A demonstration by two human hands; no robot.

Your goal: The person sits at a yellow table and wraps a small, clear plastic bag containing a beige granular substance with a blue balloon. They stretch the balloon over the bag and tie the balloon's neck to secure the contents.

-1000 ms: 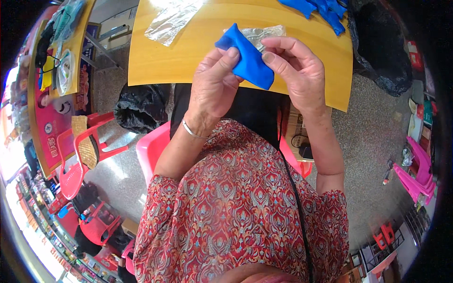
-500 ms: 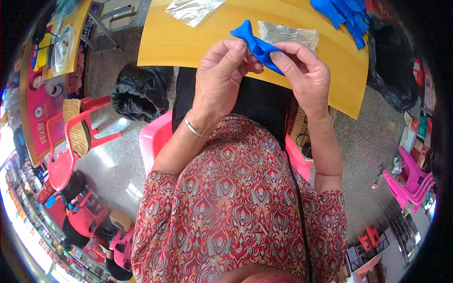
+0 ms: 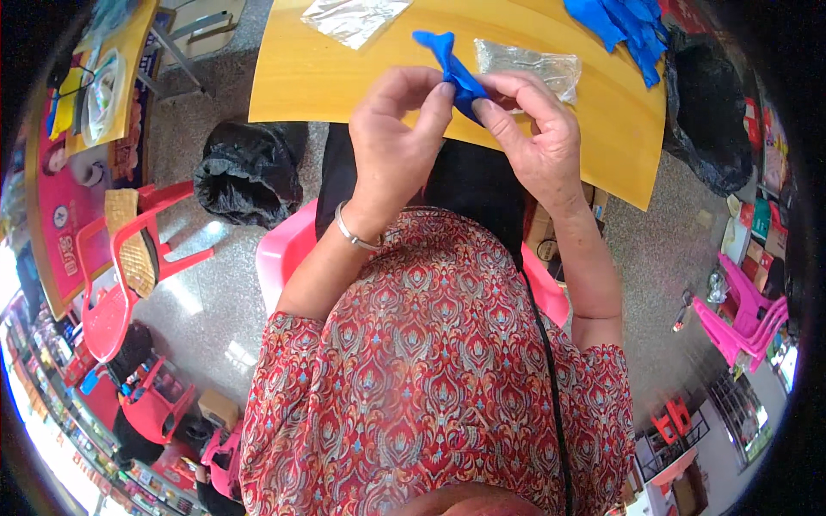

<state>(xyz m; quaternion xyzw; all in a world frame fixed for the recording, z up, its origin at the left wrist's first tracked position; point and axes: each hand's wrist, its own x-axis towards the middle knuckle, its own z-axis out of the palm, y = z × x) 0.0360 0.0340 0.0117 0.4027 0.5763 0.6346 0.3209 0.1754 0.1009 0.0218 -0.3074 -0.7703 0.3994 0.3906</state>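
A small piece of blue fabric (image 3: 462, 84), twisted and narrow, is held up over the near edge of the yellow table (image 3: 344, 82). My left hand (image 3: 400, 125) pinches its left side between thumb and fingers. On its other side, my right hand (image 3: 535, 125) grips it with thumb and forefinger. The fabric's upper end sticks out loose beyond my fingertips. Just past my right hand lies a clear plastic packet (image 3: 529, 67) with something pale in it. Another clear plastic bag (image 3: 357, 19) rests flat at the far left of the tabletop.
More blue fabric pieces (image 3: 624, 34) are heaped at the table's far right corner. Black plastic bags stand open on the floor, one at the left (image 3: 245, 176) and one at the right (image 3: 710, 116). A red plastic chair (image 3: 112, 318) is at the left, with stacked pink stools (image 3: 744, 322) at the right.
The blue fabric has been twisted narrower and its loose end now bends left. My right hand has shifted slightly left, closer to my left hand.
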